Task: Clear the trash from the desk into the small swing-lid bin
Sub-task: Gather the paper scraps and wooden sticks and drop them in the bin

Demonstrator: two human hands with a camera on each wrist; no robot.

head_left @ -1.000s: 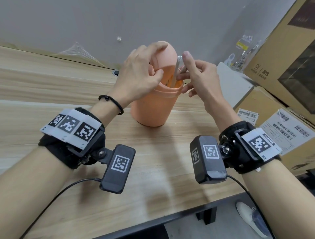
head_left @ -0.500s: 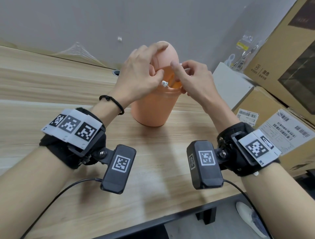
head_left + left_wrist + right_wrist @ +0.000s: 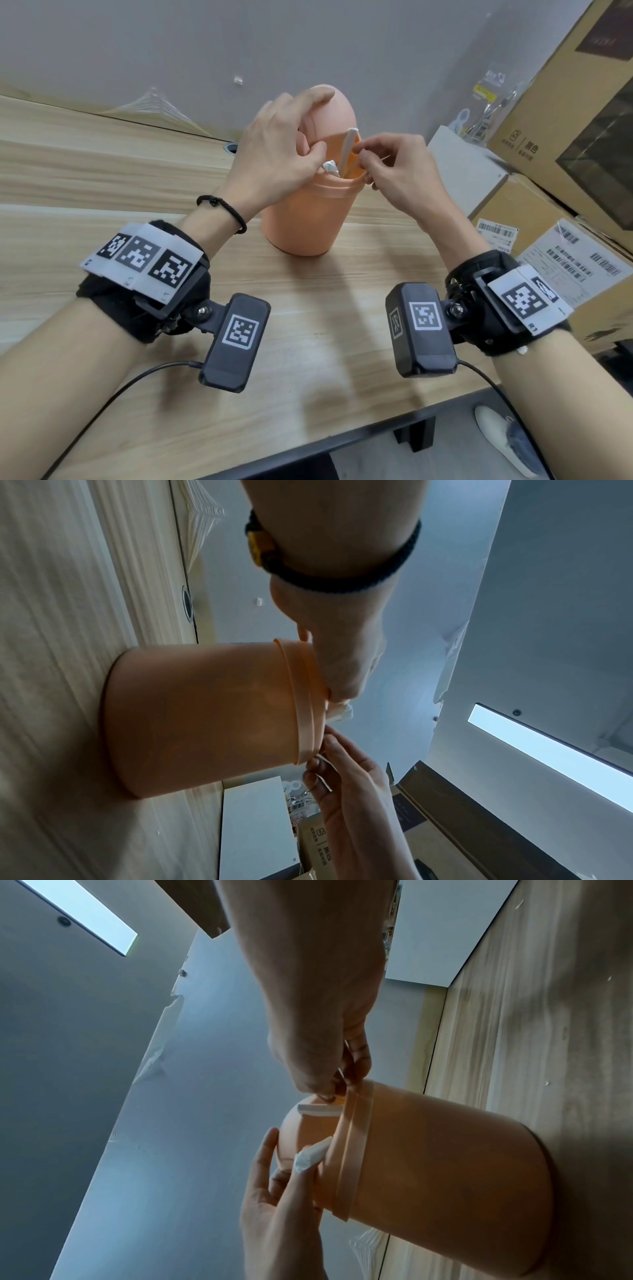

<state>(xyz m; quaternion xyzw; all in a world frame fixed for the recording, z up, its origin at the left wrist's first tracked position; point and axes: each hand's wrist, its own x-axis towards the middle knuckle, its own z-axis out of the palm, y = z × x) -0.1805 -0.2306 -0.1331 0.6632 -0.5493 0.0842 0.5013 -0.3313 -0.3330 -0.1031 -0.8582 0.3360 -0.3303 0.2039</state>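
The small orange swing-lid bin (image 3: 301, 219) stands upright on the wooden desk (image 3: 102, 178). My left hand (image 3: 274, 154) grips its domed lid (image 3: 337, 102), fingers over the top and thumb at the opening, tilting it open. A crumpled white scrap (image 3: 330, 167) sticks out beside that thumb, also in the right wrist view (image 3: 311, 1153). A flat white strip (image 3: 348, 150) stands upright in the opening. My right hand (image 3: 394, 168) hovers at the bin's right rim, fingertips pinching a thin pale stick (image 3: 385, 158) right next to the strip.
A white box (image 3: 469, 171) and stacked cardboard boxes (image 3: 565, 120) crowd the desk's right side. A cable hole (image 3: 232, 148) and clear plastic wrap (image 3: 154, 106) lie at the back. The desk's front edge (image 3: 342, 442) runs close below my wrists.
My right hand lowered the white strip into the bin's opening and now sits at the right rim. The strip stands upright inside. My left hand kept its hold on the lid.
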